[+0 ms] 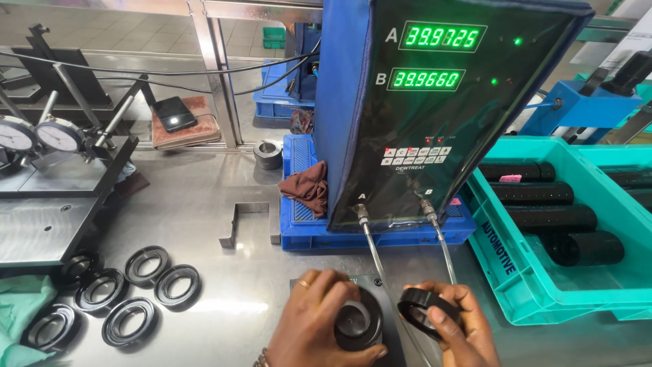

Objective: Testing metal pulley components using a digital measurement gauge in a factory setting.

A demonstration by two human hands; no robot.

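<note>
Left hand [319, 319]: reached in from the near edge, palm down, fingers curled and spread in a loose grip, thumb low on the right side.
Left ring finger: bore a thin gold-coloured band [305, 283].
Left wrist: cut off by the near edge; a beaded bracelet [261, 358] just showed there.
Right hand [456, 323]: lay just right of the left hand, near the bottom edge, fingers bent inward, thumb pressed toward them in a closed hold.
Hands together: close side by side, not touching.

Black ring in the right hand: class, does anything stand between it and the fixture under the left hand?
Nothing visible: the black ring in the right hand sits just beside the round black fixture the left hand grips.
</note>
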